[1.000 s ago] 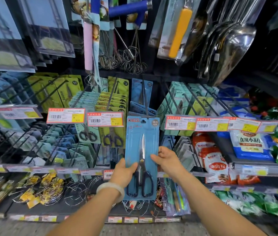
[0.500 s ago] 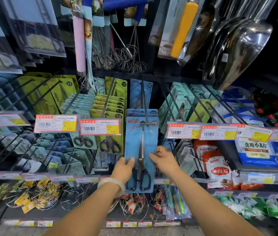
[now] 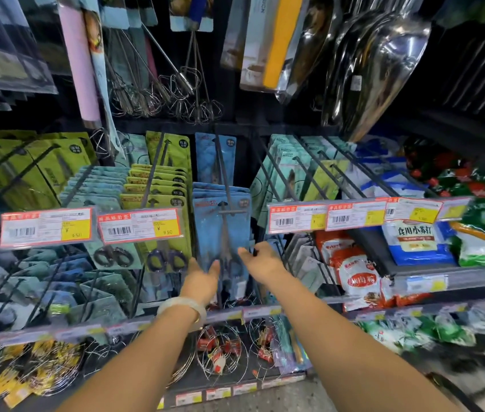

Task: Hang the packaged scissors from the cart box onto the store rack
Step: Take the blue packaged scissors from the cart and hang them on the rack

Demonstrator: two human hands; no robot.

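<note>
Motion blur is smearing most of the shelving, so the print on the blue pack (image 3: 220,233) is unreadable and the scissors inside are showing only as a dark, thin streak down its middle. The pack, a flat glossy card, is hanging at the front of a dark metal peg (image 3: 224,179), the peg's crossbar passing through the hole near its top; more blue packs are sitting behind it, only their top edges showing. The left hand (image 3: 201,282) is sitting just below and left of the pack, its fingers straight and spread, the tips meeting the pack's lower edge, though blur is making actual contact hard to judge; its grip is released. A pale, smooth bangle (image 3: 182,307) is circling that wrist. The right hand (image 3: 260,263) is sitting at the pack's lower right edge, its fingers loosely curled, and I cannot tell whether they are pinching the card or merely lying beside it. Left of the pack, green packs (image 3: 158,197) are hanging in a row behind a red-and-yellow price tag (image 3: 141,227). Below the pack, wire hoops (image 3: 223,355) are lying tangled on the bottom shelf. Both forearms are being cut off by the lower frame edge.
</note>
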